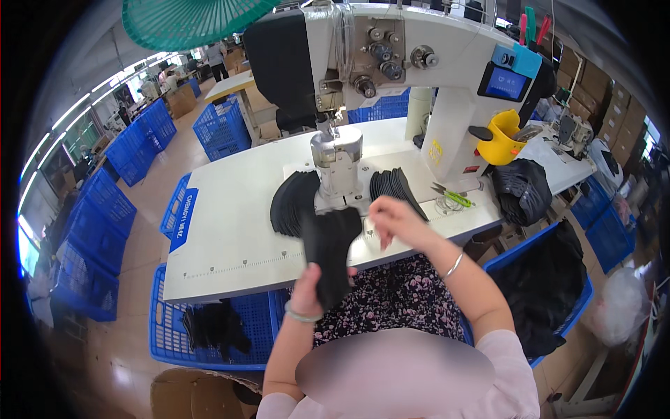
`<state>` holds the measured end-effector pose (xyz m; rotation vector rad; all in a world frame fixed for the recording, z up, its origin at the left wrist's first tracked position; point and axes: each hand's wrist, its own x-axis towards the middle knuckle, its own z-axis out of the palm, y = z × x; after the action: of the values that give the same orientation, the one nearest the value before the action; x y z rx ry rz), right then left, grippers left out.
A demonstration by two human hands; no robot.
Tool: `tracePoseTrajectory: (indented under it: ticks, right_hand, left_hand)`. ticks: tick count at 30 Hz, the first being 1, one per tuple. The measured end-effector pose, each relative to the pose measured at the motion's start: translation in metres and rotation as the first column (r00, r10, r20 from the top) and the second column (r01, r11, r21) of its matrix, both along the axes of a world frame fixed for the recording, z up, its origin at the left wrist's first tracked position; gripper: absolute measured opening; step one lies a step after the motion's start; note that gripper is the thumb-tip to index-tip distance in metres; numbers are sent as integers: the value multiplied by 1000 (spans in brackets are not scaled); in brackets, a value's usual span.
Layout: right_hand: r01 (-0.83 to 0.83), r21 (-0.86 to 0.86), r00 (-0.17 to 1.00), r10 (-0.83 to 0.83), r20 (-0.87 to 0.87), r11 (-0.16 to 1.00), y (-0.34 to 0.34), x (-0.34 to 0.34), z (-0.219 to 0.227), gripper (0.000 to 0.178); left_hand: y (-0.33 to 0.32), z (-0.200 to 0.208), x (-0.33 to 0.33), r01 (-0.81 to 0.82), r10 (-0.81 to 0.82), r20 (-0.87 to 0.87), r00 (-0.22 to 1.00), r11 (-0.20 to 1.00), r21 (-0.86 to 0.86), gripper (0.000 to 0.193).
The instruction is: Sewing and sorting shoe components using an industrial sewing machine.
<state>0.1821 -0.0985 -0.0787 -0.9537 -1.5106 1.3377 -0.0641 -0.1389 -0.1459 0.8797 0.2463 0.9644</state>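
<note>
Right, reading everything off the upright silver-and-white metal sewing-machine post: the smooth white tabletop runs wide to its left, out to a rounded edge, while its straight front edge passes nearer the person. Tighter to the right of the post, where a fanned stack of dark curved pieces sits close by and lime-green-handled snips lie farther out. Another black curved stack hugs the post's left side.

And the hands! The left hand, in front of the post and slightly left, comes up from below, gripping the lower part of a floppy black fabric piece. The right hand, front-right of the post, has its wrist bent and fingers curled downward; blur hides whether it pinches anything. That black piece slants between the hands, its top end just before the post, its lower end reaching past the table's front edge.
</note>
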Motion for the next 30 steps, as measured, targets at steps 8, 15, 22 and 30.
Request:
tracePoseTrajectory:
  ticks: [8,15,22,30]
  right_hand:
    - [-78,-233,986,109,124,969,-8,0,1,15]
    - [-599,-53,564,374,-736,799,-13,24,9,53]
    - [-184,576,953,1,303,797,-35,-28,4,51]
    - [481,570,354,-742,569,666,-2,91,-28,26]
  left_hand:
    - [-2,10,3,132,-131,-45,990,990,38,65]
    - [12,35,-19,-34,777,-515,363,563,826,73]
    - [62,46,-22,-303,683,-605,410,727,615,58]
    - [250,84,-81,-535,654,-596,466,745,398,29]
